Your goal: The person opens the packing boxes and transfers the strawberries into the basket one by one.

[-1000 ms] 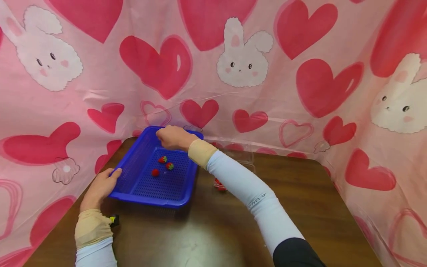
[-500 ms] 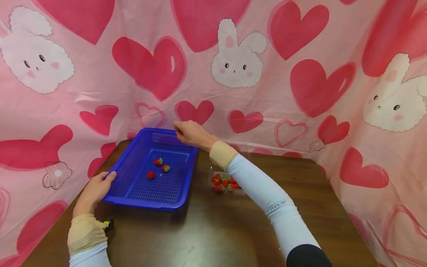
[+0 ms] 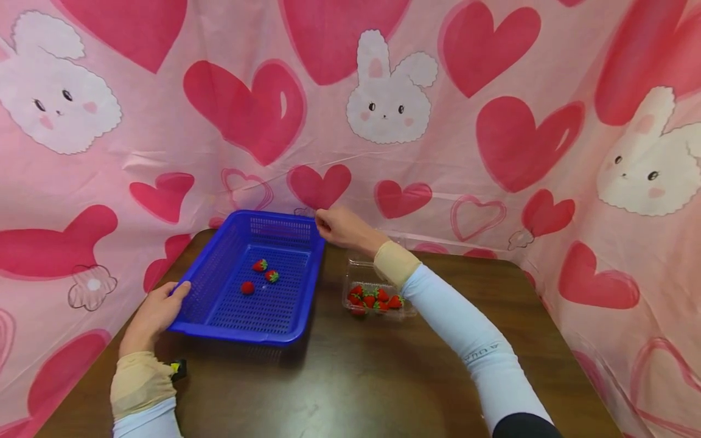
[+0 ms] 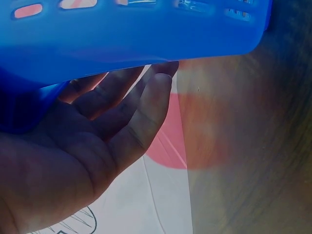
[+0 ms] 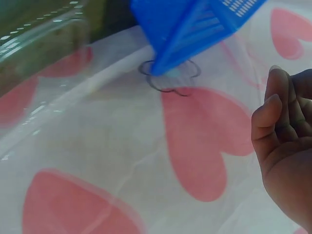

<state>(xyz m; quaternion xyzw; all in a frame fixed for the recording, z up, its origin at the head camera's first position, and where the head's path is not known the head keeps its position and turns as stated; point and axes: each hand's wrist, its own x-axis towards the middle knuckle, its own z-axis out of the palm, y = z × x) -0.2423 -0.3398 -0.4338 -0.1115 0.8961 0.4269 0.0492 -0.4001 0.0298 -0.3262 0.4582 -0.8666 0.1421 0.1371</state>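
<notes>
A blue plastic basket [image 3: 263, 304] stands tilted toward the left of the table, with three strawberries [image 3: 260, 265] on its perforated floor. My left hand [image 3: 159, 313] grips its near left corner, thumb over the rim; in the left wrist view the fingers [image 4: 151, 102] bend beneath the blue wall. Beyond the basket's far right corner, my right hand [image 3: 347, 228] hovers with fingers loosely curled. Nothing shows between those fingers in the right wrist view [image 5: 287, 141]. A clear plastic box [image 3: 358, 274] with several strawberries [image 3: 369, 300] lies below the right forearm, its lid partly hidden.
The brown wooden table [image 3: 350, 377] reaches back to a pink curtain [image 3: 427, 158] printed with hearts and rabbits. A small black and yellow object [image 3: 178, 369] sits beside the left wrist.
My right hand has moved rightward from over the basket to past its far right corner. The box of strawberries has come into view. My left hand keeps its grip on the basket.
</notes>
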